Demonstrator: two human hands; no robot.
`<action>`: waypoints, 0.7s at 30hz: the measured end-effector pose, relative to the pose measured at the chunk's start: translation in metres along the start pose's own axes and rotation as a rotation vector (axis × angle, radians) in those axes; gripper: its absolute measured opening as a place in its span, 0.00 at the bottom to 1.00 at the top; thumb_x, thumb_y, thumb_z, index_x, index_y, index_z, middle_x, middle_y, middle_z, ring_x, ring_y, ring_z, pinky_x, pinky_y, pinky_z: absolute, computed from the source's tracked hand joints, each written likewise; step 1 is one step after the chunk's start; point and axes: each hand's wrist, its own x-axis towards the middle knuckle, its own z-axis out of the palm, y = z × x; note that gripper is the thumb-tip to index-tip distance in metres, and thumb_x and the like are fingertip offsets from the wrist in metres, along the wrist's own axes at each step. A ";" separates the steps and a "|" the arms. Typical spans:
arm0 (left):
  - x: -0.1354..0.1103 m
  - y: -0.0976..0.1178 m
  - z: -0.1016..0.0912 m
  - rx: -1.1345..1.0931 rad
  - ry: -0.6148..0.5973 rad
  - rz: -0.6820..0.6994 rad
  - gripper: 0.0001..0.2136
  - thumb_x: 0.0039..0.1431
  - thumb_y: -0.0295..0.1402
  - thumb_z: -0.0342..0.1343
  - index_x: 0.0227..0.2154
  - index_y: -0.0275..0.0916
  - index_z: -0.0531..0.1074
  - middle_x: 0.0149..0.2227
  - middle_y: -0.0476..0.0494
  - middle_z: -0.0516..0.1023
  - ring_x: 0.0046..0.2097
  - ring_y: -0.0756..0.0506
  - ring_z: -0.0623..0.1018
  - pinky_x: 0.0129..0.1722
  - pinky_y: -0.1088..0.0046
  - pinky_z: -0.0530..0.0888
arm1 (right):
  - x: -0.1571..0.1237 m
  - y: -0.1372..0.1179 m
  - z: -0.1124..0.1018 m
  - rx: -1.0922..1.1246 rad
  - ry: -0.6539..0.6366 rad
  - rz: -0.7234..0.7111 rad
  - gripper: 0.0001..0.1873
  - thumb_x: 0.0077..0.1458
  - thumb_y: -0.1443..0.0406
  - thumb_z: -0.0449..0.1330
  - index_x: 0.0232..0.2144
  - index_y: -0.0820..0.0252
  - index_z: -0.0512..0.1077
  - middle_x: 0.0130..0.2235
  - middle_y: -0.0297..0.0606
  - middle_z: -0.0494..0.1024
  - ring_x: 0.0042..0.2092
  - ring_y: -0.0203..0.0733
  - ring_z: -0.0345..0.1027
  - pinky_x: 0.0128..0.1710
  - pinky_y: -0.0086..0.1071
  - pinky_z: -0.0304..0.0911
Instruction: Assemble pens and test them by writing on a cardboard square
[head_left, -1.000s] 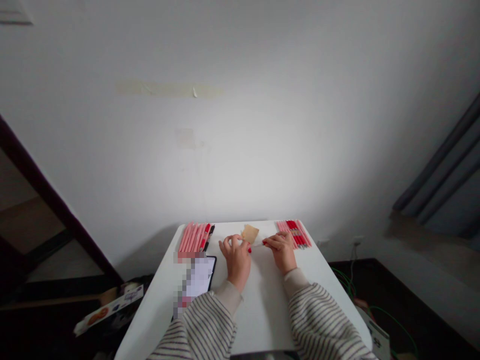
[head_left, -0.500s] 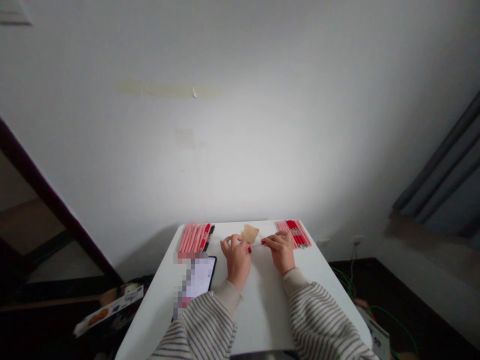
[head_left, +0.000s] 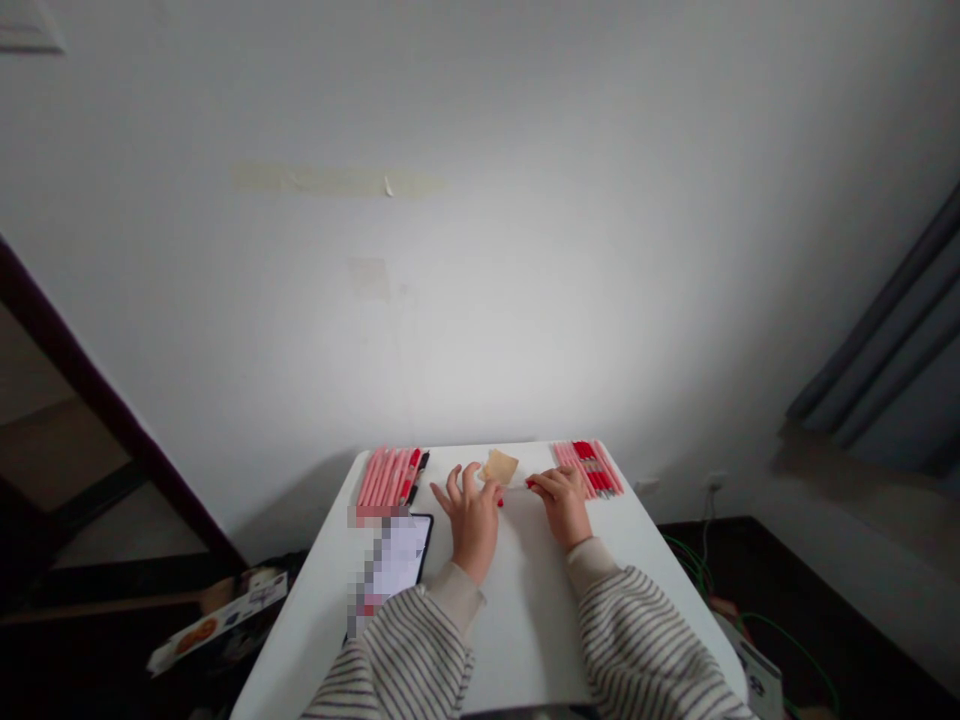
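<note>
My left hand (head_left: 472, 515) rests on the white table (head_left: 517, 620), its outer fingers lifted and spread, thumb and forefinger pinched at a small pale thing (head_left: 514, 487). My right hand (head_left: 561, 503) pinches the other end of that thing with curled fingers. It is too small to name. A tan scrap (head_left: 499, 466) lies just beyond my fingertips. A row of pink pens (head_left: 386, 475) lies to the left, and a row of red and pink pens (head_left: 589, 466) to the right.
A phone (head_left: 401, 560) with a lit screen lies by my left forearm. The table stands against a white wall. A box (head_left: 217, 620) sits on the dark floor at left, green cables (head_left: 697, 570) at right, and a grey curtain (head_left: 892, 350) at far right.
The outer fingers of my left hand have lifted and spread apart. My right hand has barely moved.
</note>
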 end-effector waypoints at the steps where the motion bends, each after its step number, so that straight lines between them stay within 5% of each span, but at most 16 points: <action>1: 0.000 -0.001 0.001 0.001 0.003 0.002 0.09 0.59 0.37 0.50 0.34 0.49 0.76 0.55 0.47 0.65 0.60 0.35 0.56 0.58 0.31 0.45 | 0.000 0.000 0.001 0.007 -0.009 -0.002 0.10 0.59 0.61 0.56 0.32 0.50 0.78 0.32 0.35 0.78 0.43 0.46 0.59 0.46 0.40 0.50; 8: 0.000 -0.004 0.001 0.040 0.064 0.020 0.09 0.58 0.36 0.50 0.33 0.49 0.76 0.52 0.46 0.68 0.58 0.37 0.58 0.59 0.34 0.48 | -0.002 0.003 0.003 -0.072 -0.065 -0.046 0.11 0.60 0.61 0.55 0.41 0.47 0.76 0.34 0.37 0.77 0.45 0.48 0.59 0.47 0.42 0.51; 21: 0.002 0.000 -0.007 -0.023 0.021 0.027 0.11 0.59 0.29 0.47 0.30 0.45 0.75 0.45 0.46 0.71 0.51 0.41 0.61 0.59 0.43 0.52 | 0.001 0.002 -0.005 -0.084 -0.054 -0.094 0.05 0.54 0.61 0.62 0.32 0.43 0.78 0.31 0.30 0.79 0.46 0.46 0.60 0.53 0.46 0.41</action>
